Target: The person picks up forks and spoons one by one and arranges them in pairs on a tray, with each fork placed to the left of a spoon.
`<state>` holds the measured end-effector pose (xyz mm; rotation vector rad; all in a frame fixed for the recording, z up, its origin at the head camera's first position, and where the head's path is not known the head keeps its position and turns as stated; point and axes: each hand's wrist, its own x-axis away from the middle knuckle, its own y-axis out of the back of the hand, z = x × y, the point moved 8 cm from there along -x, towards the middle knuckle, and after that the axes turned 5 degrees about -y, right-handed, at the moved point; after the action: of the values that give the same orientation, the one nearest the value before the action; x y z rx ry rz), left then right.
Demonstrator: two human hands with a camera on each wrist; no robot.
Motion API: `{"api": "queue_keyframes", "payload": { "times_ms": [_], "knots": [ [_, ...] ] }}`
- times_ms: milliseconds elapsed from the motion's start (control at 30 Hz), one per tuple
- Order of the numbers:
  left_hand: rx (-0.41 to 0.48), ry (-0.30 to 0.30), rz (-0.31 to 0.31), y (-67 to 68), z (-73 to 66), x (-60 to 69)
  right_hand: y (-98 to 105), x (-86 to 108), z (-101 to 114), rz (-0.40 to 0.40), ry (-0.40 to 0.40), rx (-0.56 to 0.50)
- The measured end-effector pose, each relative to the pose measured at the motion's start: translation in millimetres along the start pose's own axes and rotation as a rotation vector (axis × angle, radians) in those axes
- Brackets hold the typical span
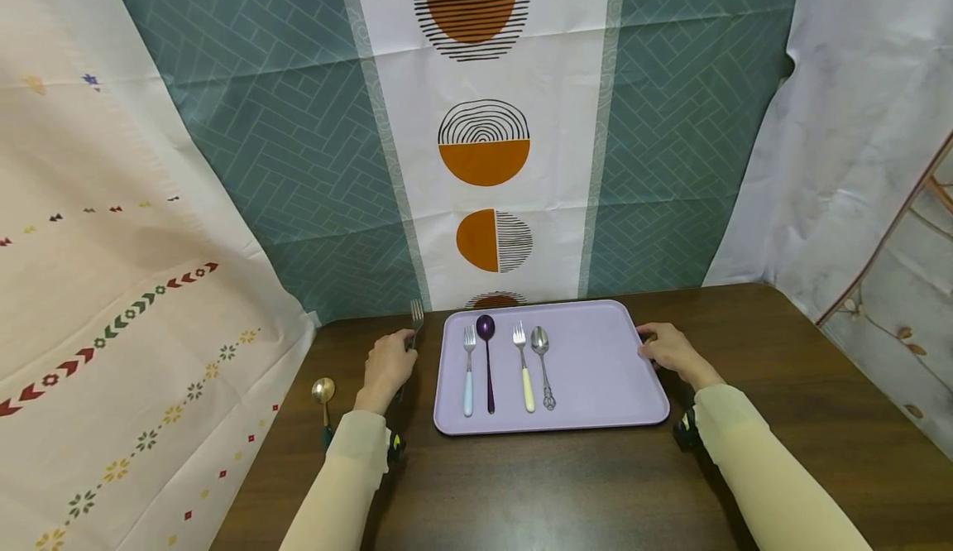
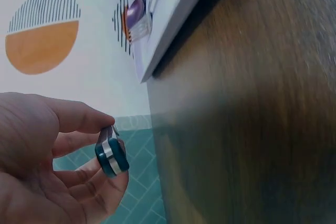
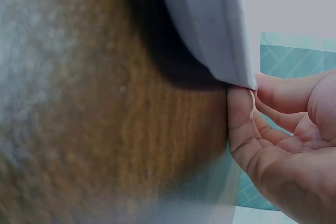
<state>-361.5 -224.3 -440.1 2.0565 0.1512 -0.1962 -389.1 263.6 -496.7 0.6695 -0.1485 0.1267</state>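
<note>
Left of the tray, my left hand (image 1: 389,366) holds a fork (image 1: 417,314) between thumb and fingers, its tines pointing toward the wall. The left wrist view shows the end of its dark green handle (image 2: 112,160). At the opposite side, my right hand (image 1: 673,350) pinches the right rim of the lilac tray (image 1: 596,369), thumb above and fingers beneath. On the tray lie a blue-handled fork (image 1: 468,390), a purple spoon (image 1: 486,328), a yellow-handled fork (image 1: 528,390) and an ornate silver spoon (image 1: 540,342), side by side.
A gold spoon (image 1: 323,390) with a dark green handle lies on the brown wooden table (image 1: 551,485), left of my left forearm. Behind the table's back edge hangs a patterned cloth (image 1: 491,79). Pale cloths (image 1: 149,286) hang at the sides.
</note>
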Motion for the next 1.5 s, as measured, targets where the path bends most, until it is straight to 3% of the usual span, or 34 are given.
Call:
{"api": "queue_keyframes", "payload": {
  "times_ms": [733, 1100, 1500],
  "knots": [
    [0.015, -0.057, 0.01, -12.4, -37.6, -1.9, -1, -0.1, -1, 0.006, -0.009, -0.001],
    [0.003, -0.08, 0.006, -21.9, -53.2, -3.4, 2, 1.2, 3, 0.016, 0.041, -0.042],
    [-0.011, -0.139, 0.033, -35.8, -76.4, -0.7, 0, 0.2, 0, 0.001, 0.004, -0.015]
  ]
}}
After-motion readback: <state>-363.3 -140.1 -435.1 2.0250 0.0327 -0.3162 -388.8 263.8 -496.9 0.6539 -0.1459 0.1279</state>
